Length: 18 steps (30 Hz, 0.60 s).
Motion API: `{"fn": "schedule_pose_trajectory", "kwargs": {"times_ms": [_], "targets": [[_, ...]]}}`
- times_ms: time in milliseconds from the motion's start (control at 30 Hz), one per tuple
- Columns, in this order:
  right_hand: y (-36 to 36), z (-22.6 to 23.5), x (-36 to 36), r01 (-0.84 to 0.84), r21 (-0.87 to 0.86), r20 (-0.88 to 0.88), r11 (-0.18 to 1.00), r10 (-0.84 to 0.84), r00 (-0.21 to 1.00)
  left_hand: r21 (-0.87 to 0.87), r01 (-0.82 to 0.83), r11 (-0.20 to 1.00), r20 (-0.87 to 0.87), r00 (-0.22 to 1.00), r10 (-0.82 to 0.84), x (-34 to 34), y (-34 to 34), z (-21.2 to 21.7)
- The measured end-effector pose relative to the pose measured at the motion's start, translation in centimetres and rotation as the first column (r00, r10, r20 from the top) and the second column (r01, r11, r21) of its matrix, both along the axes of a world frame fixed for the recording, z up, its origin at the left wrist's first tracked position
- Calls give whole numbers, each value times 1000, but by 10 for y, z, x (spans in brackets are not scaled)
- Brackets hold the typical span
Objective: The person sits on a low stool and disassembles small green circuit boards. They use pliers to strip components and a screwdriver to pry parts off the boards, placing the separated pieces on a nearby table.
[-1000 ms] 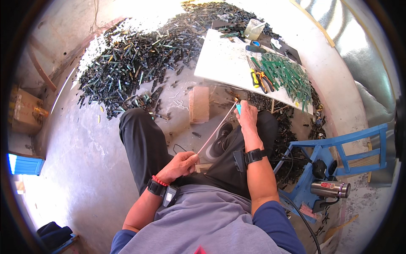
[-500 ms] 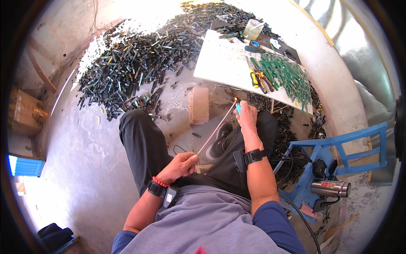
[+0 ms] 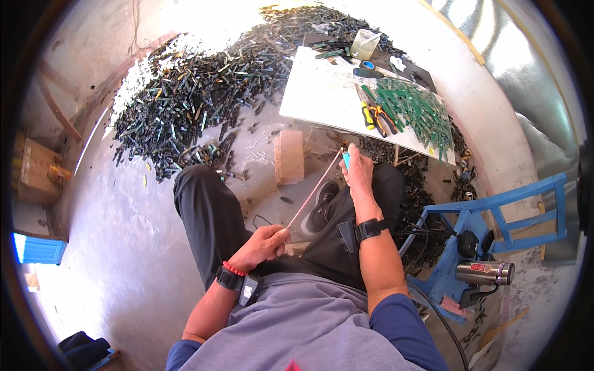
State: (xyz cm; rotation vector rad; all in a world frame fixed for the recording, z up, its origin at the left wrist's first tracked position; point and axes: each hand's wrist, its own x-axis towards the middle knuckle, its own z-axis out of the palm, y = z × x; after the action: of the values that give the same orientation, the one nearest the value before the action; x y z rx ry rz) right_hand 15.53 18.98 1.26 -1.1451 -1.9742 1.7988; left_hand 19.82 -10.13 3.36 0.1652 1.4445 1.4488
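My left hand [image 3: 266,243] is closed in a pinch on the lower end of a thin pinkish stick [image 3: 314,192]. The stick slants up and away to the right, its far tip beside the top of a teal lighter [image 3: 346,161]. Wrapped round that lighter is my right hand [image 3: 361,174], thumb at its top. Whether a flame burns at the tip is hard to make out. Both hands are above my lap, between my bent knees.
A white board [image 3: 315,93] carries pliers [image 3: 380,117], green strips [image 3: 414,111] and a translucent cup [image 3: 365,44]. A large heap of dark strips [image 3: 185,93] lies beyond my left knee. A brown block [image 3: 289,157] is on the floor. A blue chair [image 3: 458,247] holds a steel flask [image 3: 484,272].
The small bright flame at the stick's tip no longer shows plainly. The tip and my right hand have shifted slightly left; my left hand keeps its hold. The whole view has shifted a little.
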Motion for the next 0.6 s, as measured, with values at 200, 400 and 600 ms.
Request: {"fn": "schedule_pose_trajectory", "kwargs": {"times_ms": [200, 400, 600], "targets": [[-8, 20, 8, 115, -182, -104, 977, -135, 985, 1, 1, 1000, -5, 1000, -1, 0, 0, -1], [-22, 38, 60, 103, -353, -338, 930, -230, 913, -54, 5, 999, -1, 1000, -5, 0, 2, 4], [-49, 45, 158, 106, 438, -182, 893, -27, 983, -57, 45, 997, -15, 999, -46, -3, 14, 4]]}}
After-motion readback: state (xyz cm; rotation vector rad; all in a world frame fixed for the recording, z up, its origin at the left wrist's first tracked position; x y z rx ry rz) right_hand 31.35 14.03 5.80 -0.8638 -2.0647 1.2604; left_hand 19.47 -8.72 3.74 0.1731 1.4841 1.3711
